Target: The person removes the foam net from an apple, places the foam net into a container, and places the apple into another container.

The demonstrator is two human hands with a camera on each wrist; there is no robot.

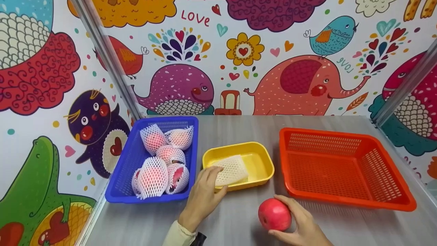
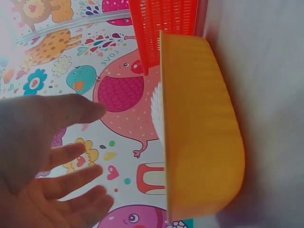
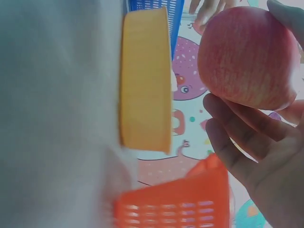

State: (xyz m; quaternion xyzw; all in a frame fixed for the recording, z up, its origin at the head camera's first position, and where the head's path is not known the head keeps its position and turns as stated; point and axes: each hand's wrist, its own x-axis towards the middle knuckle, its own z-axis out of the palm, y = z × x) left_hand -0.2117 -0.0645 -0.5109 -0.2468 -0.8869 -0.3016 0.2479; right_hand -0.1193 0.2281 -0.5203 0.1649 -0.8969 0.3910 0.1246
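My right hand (image 1: 304,223) holds a bare red apple (image 1: 275,214) in front of the yellow tub, between the thumb and fingers. The right wrist view shows the same apple (image 3: 247,57) up close, fingers curved under it. A white foam fruit net (image 1: 233,170) lies flattened inside the yellow tub (image 1: 258,165). Over that tub's near left rim, my left hand (image 1: 204,193) has its fingers spread and loosely bent beside the net. Nothing sits between thumb and fingers of the left hand (image 2: 57,161) in the left wrist view.
On the left, a blue basket (image 1: 116,194) contains several red fruits (image 1: 153,177) wrapped in foam nets. A red basket (image 1: 324,167) with slotted walls stands on the right. Behind the grey table (image 1: 235,218) rise printed cartoon walls (image 1: 239,85) with metal corner posts.
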